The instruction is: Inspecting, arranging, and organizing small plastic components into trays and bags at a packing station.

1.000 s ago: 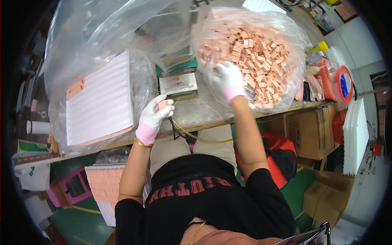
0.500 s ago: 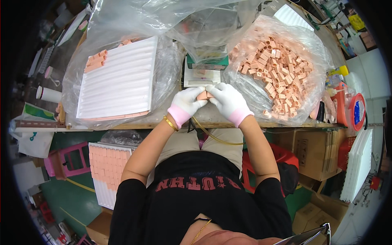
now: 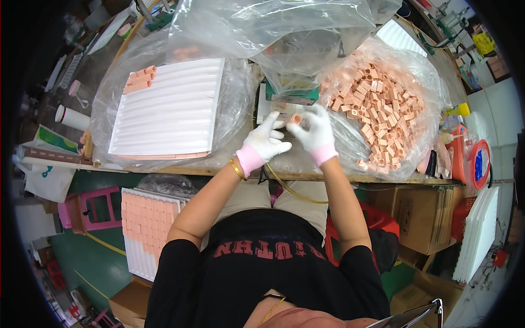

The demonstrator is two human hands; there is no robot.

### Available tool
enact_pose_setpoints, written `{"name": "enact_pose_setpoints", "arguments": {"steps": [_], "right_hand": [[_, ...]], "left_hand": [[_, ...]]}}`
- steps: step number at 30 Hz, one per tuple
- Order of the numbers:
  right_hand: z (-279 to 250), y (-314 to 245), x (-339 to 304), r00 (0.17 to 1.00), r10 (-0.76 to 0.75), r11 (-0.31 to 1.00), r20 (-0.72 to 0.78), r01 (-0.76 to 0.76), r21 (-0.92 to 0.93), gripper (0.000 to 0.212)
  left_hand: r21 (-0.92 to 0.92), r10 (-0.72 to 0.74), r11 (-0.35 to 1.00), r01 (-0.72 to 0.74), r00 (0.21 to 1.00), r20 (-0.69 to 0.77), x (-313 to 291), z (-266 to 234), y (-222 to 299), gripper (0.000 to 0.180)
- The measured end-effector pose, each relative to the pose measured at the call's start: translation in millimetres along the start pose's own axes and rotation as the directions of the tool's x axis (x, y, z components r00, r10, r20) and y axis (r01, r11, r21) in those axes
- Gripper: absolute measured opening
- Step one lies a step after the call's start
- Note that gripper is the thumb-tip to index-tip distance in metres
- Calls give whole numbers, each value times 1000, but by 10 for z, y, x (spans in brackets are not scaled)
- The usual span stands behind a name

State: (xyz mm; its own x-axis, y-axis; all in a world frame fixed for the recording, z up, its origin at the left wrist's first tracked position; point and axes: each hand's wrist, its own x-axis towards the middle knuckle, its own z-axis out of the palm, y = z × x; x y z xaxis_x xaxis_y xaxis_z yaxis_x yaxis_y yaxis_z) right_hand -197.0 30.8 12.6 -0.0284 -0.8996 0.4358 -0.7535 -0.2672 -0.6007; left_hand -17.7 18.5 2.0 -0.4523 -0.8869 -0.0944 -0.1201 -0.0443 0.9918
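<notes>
My right hand (image 3: 314, 133), in a white glove with a pink cuff, pinches a small peach-coloured hollow plastic piece (image 3: 296, 118) whose round opening faces up. Just left of it, my left hand (image 3: 264, 141), gloved alike, has its fingers and thumb apart, with nothing seen in it. Both hands are above the table's front part, before a small machine with a green top (image 3: 292, 95). To the right, a clear plastic bag holds a heap of similar peach pieces (image 3: 383, 109). On the left lies a white ridged tray (image 3: 164, 112), with a few peach pieces (image 3: 140, 79) at its far left corner.
Clear plastic sheeting (image 3: 262, 27) hangs over the machine. A second tray covered with peach pieces (image 3: 147, 218) stands below the table edge at left. A red basin (image 3: 479, 158) is at the right end, cardboard boxes (image 3: 424, 213) below. A yellow hose (image 3: 292, 191) crosses my lap.
My hands, earlier together on peach pieces, have parted. The left hand has opened; the right keeps one piece. The view has shifted slightly.
</notes>
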Motion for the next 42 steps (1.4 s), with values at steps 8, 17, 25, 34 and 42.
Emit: {"name": "enact_pose_setpoints", "arguments": {"steps": [8,17,25,34,42], "right_hand": [[403,320,232,994,109,982,-11,-109,-156,52],[18,-94,-181,997,-65,997,37,63,45,25],[771,-1019,108,866,-417,901,275,354,251,32],[1446,-1077,446,654,-684,684,322,729,-26,44],[1201,-1210,624,608,-672,724,421,658,205,52]], "left_hand": [[55,45,998,-38,991,-126,-112,-138,58,74],[247,216,969,-25,575,-789,-694,-1845,173,62],[56,210,690,722,-125,-970,-1359,-3719,-650,70],[270,234,604,750,157,-960,-1474,-3870,-710,46],[360,312,824,439,179,-933,-1422,-3917,-602,23]]}}
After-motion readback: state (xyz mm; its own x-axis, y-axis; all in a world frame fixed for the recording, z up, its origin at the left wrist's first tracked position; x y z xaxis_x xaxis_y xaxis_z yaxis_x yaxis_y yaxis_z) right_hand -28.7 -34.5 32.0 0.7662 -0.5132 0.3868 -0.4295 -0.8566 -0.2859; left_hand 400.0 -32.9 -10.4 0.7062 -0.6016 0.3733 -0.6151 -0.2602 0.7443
